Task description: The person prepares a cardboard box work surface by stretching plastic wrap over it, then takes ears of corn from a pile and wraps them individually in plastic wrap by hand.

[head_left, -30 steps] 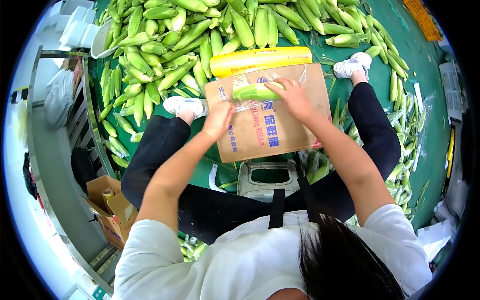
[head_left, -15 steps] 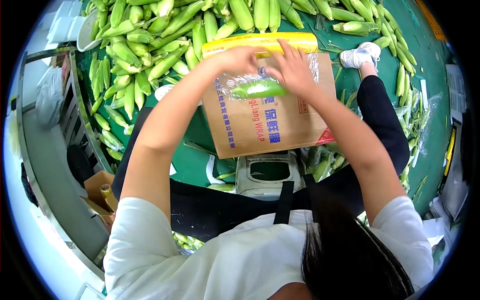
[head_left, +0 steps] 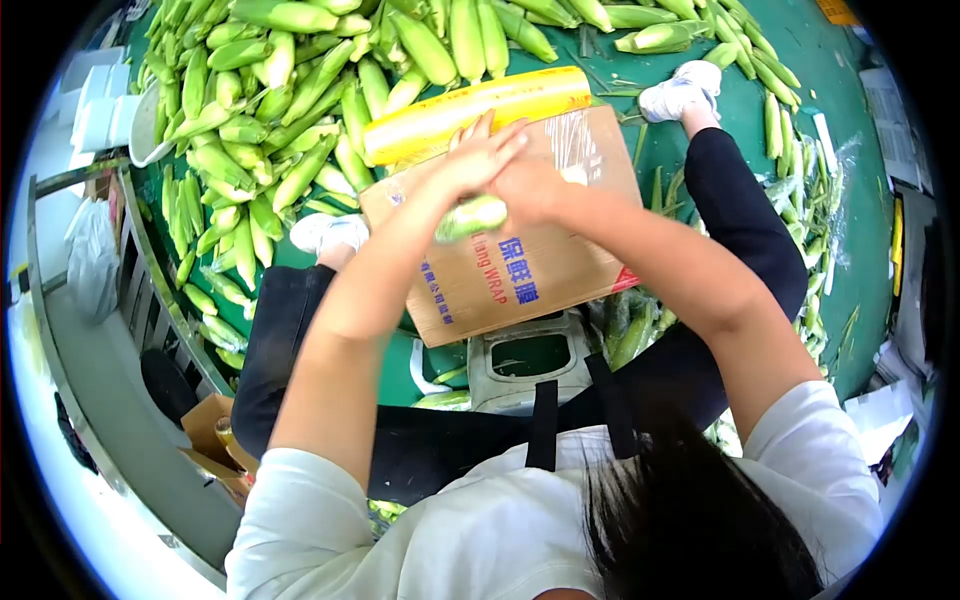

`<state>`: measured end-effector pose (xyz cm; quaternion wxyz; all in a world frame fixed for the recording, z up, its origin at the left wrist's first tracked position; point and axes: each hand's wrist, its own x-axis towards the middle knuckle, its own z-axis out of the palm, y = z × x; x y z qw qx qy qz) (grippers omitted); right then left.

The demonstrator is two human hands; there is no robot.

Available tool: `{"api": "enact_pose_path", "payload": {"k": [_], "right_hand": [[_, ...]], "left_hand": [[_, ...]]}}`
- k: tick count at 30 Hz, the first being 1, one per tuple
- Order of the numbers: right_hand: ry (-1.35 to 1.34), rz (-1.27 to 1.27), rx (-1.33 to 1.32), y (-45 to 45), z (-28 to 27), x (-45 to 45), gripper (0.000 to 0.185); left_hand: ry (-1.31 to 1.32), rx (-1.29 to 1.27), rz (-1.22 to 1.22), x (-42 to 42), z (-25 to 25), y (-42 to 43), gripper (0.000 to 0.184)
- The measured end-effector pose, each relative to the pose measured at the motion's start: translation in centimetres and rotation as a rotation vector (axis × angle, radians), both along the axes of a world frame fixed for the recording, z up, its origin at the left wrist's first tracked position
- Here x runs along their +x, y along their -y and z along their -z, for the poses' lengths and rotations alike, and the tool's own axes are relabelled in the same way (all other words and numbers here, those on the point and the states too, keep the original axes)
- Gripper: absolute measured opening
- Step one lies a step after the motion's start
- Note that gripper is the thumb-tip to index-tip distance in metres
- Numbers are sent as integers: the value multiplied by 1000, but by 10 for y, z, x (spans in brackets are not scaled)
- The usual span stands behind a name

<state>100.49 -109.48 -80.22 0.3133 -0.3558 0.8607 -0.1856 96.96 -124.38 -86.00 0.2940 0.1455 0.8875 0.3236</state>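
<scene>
Brings splayed left hand (head_left: 474,162) nearer right hand (head_left: 530,188) (grip unclear) over carton (head_left: 575,250), likely wrapping corn cob (head_left: 478,214), calling for snug closure.

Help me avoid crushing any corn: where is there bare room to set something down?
On the right, green floor lies bare between the clear plastic and the yellow bar. The cardboard box looks free near its edge closest to the person. It is crowded beyond the yellow roll, in the corn pile, and mid-box, around the left hand, right hand and cob.
</scene>
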Motion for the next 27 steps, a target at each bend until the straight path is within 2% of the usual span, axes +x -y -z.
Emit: {"api": "enact_pose_path", "payload": {"k": [2,3,6,7,8,10,11,12,15,16,17,18,19,20,21,23,25,26,27], "right_hand": [[165,-86,-147,-11,32,9,65],[257,-128,-229,-11,28,14,62],[606,-483,187,4,7,21,57],[696,-663,229,11,14,36,55],[805,-742,168,10,11,59,62],[1299,-608,82,-14,11,115,78],[1196,-512,104,-34,-30,130,83],[1448,-313,66,-53,-45,157,87],[1323,43,-192,-101,-94,172,84],[1470,319,-363,-124,-91,176,81],[1594,608,-538,-141,-90,179,77],[1712,834,-755,-146,-99,177,74],[1696,991,-811,-148,-112,172,67],[1588,1031,-750,-155,-108,170,62],[1487,1076,-690,-161,-103,172,57],[1448,991,-637,-160,-106,168,55],[1523,688,-566,-150,-109,163,59],[1570,515,-444,-145,-119,157,60],[1567,343,-427,-139,-134,150,63]], "left_hand": [[-203,-103,-30,25,2,-15,66],[-295,-160,-44,37,2,-19,66],[-418,-287,-3,59,-6,-29,71],[-459,-324,17,64,-10,-31,72],[-460,-325,19,64,-11,-31,73],[-511,-330,15,64,-8,-32,72],[-522,-330,7,68,-7,-33,72],[-551,-325,-12,74,-6,-36,74],[-671,-360,48,127,7,-39,75],[-509,-265,246,155,-11,-37,74],[-676,-198,434,194,-14,-38,70],[-400,106,480,227,-29,-28,67],[156,80,592,229,-90,-41,60],[-81,329,519,275,-63,-16,54],[15,449,335,285,-79,-6,53],[-440,283,47,257,-155,-13,65],[-687,24,259,213,-234,-36,76],[-750,-92,445,197,-245,-46,83],[-361,-195,564,190,-232,-48,79]]}}
